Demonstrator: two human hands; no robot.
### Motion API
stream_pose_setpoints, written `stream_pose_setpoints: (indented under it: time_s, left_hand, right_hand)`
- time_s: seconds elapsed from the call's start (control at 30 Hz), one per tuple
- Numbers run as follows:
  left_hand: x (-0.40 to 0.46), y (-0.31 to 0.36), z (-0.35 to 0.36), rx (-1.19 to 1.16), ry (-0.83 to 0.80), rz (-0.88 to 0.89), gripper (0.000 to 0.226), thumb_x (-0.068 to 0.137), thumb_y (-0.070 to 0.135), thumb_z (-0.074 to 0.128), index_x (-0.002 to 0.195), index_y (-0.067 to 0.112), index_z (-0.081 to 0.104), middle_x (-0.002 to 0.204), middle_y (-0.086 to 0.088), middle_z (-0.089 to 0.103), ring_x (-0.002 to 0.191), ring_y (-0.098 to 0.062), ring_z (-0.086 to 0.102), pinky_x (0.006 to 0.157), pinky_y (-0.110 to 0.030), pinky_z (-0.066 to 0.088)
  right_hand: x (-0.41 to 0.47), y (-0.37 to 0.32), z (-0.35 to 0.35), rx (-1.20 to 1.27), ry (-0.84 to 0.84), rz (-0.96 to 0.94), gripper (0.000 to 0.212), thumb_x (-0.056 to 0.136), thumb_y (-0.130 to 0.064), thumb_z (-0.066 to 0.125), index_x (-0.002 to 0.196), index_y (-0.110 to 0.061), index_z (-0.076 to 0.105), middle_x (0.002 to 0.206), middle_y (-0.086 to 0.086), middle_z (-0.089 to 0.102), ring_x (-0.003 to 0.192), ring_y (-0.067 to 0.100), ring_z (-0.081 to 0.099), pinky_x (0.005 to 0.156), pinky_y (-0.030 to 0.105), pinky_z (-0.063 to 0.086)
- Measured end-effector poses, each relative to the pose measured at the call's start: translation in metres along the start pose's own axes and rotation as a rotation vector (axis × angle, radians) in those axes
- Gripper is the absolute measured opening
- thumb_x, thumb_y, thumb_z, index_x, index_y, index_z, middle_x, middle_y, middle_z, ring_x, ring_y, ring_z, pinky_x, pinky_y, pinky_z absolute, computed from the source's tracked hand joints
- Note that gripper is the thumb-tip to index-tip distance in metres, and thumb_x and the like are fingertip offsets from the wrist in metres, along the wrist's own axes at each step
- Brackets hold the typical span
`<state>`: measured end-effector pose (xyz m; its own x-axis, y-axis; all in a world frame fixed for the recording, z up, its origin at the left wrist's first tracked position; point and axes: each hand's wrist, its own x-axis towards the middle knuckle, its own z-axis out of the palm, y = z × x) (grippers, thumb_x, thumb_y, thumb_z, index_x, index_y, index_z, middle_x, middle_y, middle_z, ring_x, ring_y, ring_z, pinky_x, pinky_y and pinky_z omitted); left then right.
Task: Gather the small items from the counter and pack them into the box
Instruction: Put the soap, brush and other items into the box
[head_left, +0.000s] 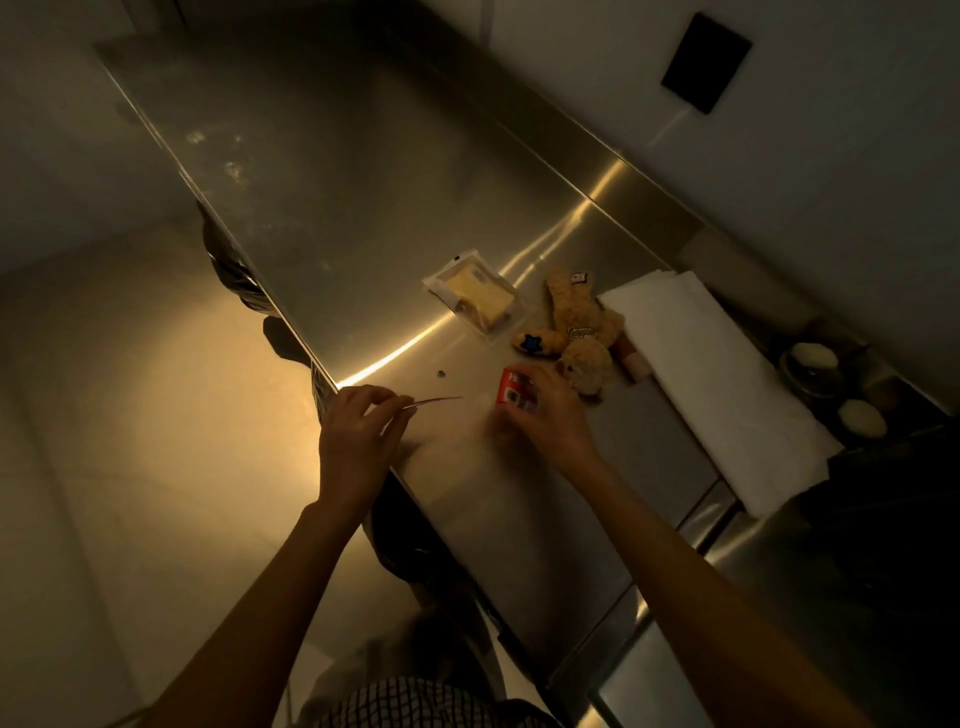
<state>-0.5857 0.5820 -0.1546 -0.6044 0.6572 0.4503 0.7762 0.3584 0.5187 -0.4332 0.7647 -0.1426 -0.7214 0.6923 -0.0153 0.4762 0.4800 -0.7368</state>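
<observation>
My left hand (358, 441) pinches a thin, flimsy card (439, 401) by its edge; right hand (545, 410), at 3 o'clock, clamps the light, stiff red packet (511, 397) on the surface (363, 208).

The right hand (545, 410) covers the near end of a small red packet (514, 396), and its fingertips are smeared by motion blur. A tiny dark object (442, 373) on the steel counter (363, 208) is too small to identify. A teddy bear (576, 332) hides part of a pinkish item (638, 364) beside the white box (727, 374).
</observation>
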Motion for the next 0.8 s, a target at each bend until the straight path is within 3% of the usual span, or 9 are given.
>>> stream_pose_setpoints:
  time_s: [0.17,0.33,0.4,0.47,0.57,0.67,0.73,0.8]
  left_hand:
    - [0.022,0.022,-0.007,-0.045,0.066,0.078,0.015,0.079,0.012,0.075,0.093,0.008,0.073,0.089,-0.011,0.066,0.085,-0.026,0.058,0.072,-0.038,0.047]
    - [0.043,0.065,-0.007,-0.154,0.093,0.2,0.013,0.084,0.016,0.07,0.093,0.007,0.074,0.086,-0.01,0.065,0.081,-0.026,0.058,0.068,-0.041,0.046]
    - [0.048,0.088,-0.007,-0.198,0.105,0.25,0.013,0.084,0.018,0.069,0.092,0.009,0.073,0.085,-0.008,0.065,0.08,-0.025,0.058,0.066,-0.042,0.046]
    - [0.05,0.115,-0.007,-0.251,0.131,0.3,0.011,0.084,0.018,0.069,0.091,0.011,0.073,0.085,-0.008,0.065,0.08,-0.024,0.059,0.067,-0.041,0.047]
    - [0.047,0.156,-0.005,-0.302,0.118,0.383,0.013,0.085,0.02,0.068,0.093,0.01,0.073,0.085,-0.007,0.064,0.081,-0.022,0.057,0.071,-0.036,0.046]
    - [0.035,0.204,-0.004,-0.424,0.079,0.453,0.014,0.082,0.013,0.073,0.095,0.009,0.073,0.089,-0.005,0.063,0.085,-0.021,0.056,0.076,-0.033,0.047]
    - [0.019,0.241,-0.007,-0.495,0.069,0.515,0.013,0.082,0.012,0.071,0.094,0.008,0.073,0.088,-0.003,0.062,0.087,-0.017,0.054,0.081,-0.025,0.044]
    - [-0.001,0.277,-0.006,-0.526,0.034,0.559,0.013,0.084,0.013,0.069,0.094,0.006,0.074,0.087,-0.007,0.063,0.087,-0.016,0.054,0.081,-0.026,0.044]
  right_hand:
    - [-0.008,-0.017,-0.021,0.129,0.145,-0.032,0.049,0.08,-0.027,0.074,0.124,-0.02,0.053,0.12,-0.006,0.051,0.109,0.009,0.049,0.086,0.015,0.045]
    - [-0.031,-0.031,-0.065,0.101,0.37,-0.162,0.045,0.075,-0.03,0.077,0.114,-0.021,0.058,0.111,-0.008,0.059,0.103,0.003,0.051,0.091,0.022,0.043]
    - [-0.047,-0.034,-0.088,0.081,0.43,-0.182,0.043,0.075,-0.027,0.078,0.112,-0.027,0.056,0.109,-0.019,0.055,0.101,-0.004,0.051,0.089,0.019,0.044]
    - [-0.068,-0.033,-0.111,0.076,0.471,-0.194,0.044,0.076,-0.033,0.075,0.115,-0.027,0.055,0.109,-0.02,0.055,0.101,-0.005,0.053,0.087,0.013,0.043]
    - [-0.103,-0.027,-0.145,0.023,0.565,-0.204,0.043,0.079,-0.032,0.074,0.116,-0.018,0.058,0.111,-0.007,0.059,0.102,0.0,0.054,0.087,0.01,0.042]
    - [-0.149,-0.018,-0.179,-0.022,0.645,-0.164,0.042,0.079,-0.026,0.075,0.116,-0.023,0.056,0.112,-0.01,0.057,0.104,0.0,0.053,0.089,0.01,0.041]
    - [-0.184,-0.01,-0.198,-0.049,0.688,-0.117,0.045,0.078,-0.027,0.076,0.117,-0.026,0.055,0.113,-0.016,0.054,0.106,-0.002,0.052,0.09,0.009,0.041]
    - [-0.225,-0.005,-0.216,-0.066,0.722,-0.073,0.047,0.077,-0.028,0.076,0.118,-0.029,0.053,0.112,-0.023,0.05,0.105,-0.008,0.05,0.089,0.007,0.04]
